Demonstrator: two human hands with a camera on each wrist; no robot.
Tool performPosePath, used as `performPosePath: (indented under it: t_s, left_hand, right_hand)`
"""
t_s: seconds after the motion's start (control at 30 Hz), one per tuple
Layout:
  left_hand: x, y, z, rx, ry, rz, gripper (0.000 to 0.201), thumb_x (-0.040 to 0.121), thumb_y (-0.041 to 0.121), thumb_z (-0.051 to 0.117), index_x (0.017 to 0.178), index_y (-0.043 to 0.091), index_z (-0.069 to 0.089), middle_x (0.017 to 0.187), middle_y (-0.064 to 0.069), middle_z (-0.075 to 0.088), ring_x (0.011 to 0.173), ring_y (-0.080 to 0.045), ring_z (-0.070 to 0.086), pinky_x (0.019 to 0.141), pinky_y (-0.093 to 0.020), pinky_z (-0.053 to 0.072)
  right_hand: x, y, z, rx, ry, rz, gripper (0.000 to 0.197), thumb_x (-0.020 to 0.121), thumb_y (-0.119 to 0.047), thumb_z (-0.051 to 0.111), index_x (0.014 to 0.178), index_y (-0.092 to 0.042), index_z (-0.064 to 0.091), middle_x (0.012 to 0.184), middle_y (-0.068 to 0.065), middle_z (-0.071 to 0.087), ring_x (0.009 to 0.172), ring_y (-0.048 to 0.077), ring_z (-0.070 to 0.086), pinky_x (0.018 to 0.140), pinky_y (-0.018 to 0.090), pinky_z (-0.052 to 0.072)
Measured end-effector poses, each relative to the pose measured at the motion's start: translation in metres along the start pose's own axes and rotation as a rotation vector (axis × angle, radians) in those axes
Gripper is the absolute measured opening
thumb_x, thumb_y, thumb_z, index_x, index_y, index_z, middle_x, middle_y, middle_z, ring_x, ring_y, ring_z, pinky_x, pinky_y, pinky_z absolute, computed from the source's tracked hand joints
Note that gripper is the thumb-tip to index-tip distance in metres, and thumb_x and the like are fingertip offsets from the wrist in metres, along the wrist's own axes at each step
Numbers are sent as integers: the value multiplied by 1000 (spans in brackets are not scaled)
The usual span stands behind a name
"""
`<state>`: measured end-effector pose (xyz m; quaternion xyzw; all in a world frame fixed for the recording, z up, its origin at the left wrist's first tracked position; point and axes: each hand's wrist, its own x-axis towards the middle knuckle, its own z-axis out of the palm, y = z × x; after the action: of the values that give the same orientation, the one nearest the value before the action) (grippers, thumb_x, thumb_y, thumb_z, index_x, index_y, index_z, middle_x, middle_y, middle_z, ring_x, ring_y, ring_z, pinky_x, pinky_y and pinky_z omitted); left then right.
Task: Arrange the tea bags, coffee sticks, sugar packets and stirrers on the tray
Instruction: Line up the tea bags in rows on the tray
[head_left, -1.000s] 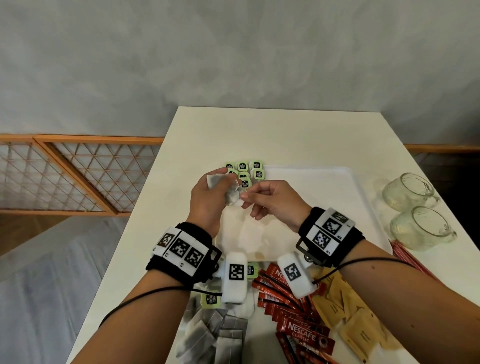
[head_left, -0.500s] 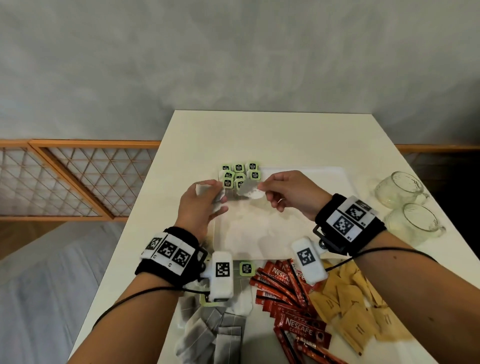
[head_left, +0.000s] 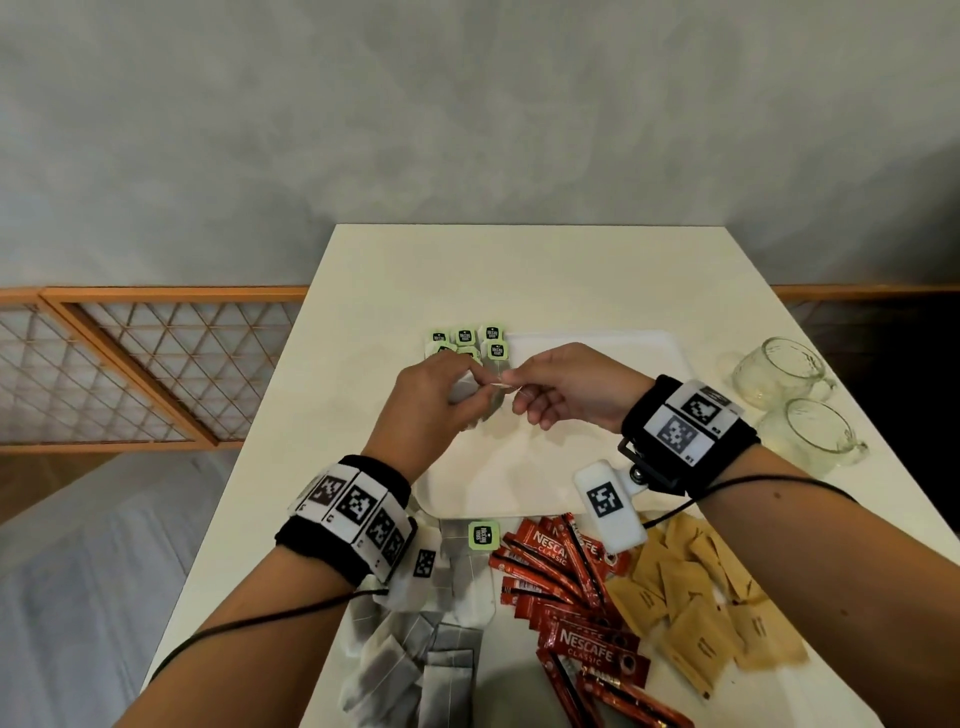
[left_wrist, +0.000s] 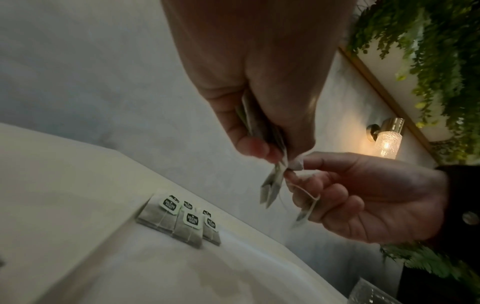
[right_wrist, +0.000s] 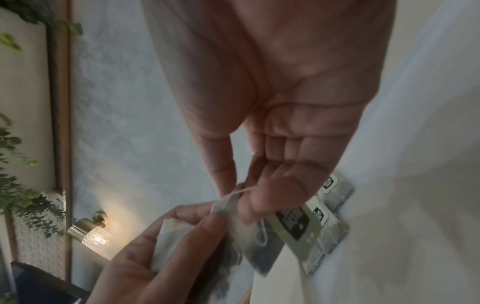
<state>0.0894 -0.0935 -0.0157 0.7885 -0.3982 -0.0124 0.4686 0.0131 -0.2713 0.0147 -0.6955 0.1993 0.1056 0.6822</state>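
My left hand (head_left: 441, 400) grips a small bunch of grey tea bags (head_left: 483, 410) above the white tray (head_left: 613, 343). My right hand (head_left: 550, 389) pinches the top corner and string of one of those bags (right_wrist: 249, 232); its green tag (right_wrist: 296, 228) hangs below my fingers. Both hands meet over the tray's far left part. Several tea bags with green tags (head_left: 467, 340) lie in rows in the tray's far left corner, also seen from the left wrist (left_wrist: 182, 222). Loose tea bags (head_left: 415, 649), red coffee sticks (head_left: 566, 592) and brown sugar packets (head_left: 696, 597) lie on the table in front of the tray.
Two clear glass cups (head_left: 800, 415) stand to the right of the tray. The white table (head_left: 519, 270) extends beyond the tray toward a grey wall. A wooden lattice rail (head_left: 130, 374) runs along the left, beyond the table's left edge.
My hands had moved apart toward the placed tea bags, the right one carrying a bag; now they have come back together, and the right pinches a bag from the left hand's bunch.
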Motion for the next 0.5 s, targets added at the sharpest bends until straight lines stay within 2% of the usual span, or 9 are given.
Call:
performPosePath:
  t_s: [0.07, 0.13, 0.27, 0.4, 0.5]
  left_hand:
    - [1, 2, -3, -82, 6, -126, 4, 84, 15, 70, 84, 19, 70, 70, 8, 63, 48, -5, 57, 41, -20, 46]
    - [3, 1, -4, -128, -3, -261, 6, 86, 16, 68, 83, 20, 71, 61, 3, 65, 43, -8, 55, 37, -25, 46]
    - [4, -6, -8, -273, -16, -422, 9, 89, 21, 66, 82, 20, 71, 67, -9, 70, 51, -23, 58, 44, -32, 49]
    - [2, -3, -8, -404, -73, -553, 12, 90, 19, 66, 84, 11, 72, 65, -8, 67, 45, -17, 51, 42, -26, 44]
    - [0, 0, -8, -442, -150, -580, 17, 89, 20, 66, 92, 5, 74, 68, -8, 65, 46, -15, 49, 40, -23, 42]
  right_hand:
    - [-1, 3, -6, -22, -48, -2, 20, 87, -18, 70, 97, -1, 70, 79, 14, 68, 59, 16, 62, 59, 24, 54]
    - [-3, 6, -11, -97, -74, -10, 21, 85, -11, 71, 102, 1, 71, 84, 13, 72, 64, 15, 65, 65, 24, 57]
    - [-5, 11, -16, -246, -99, -9, 20, 84, -2, 71, 103, 3, 72, 82, 13, 72, 65, 13, 67, 65, 23, 58]
    - [-7, 7, -13, -289, -115, -85, 19, 84, -4, 71, 102, 0, 73, 72, 5, 71, 63, 10, 66, 62, 20, 56]
    - [-6, -1, -7, -250, -117, -177, 18, 84, 0, 69, 102, -3, 72, 68, 1, 71, 61, 9, 66, 61, 19, 56]
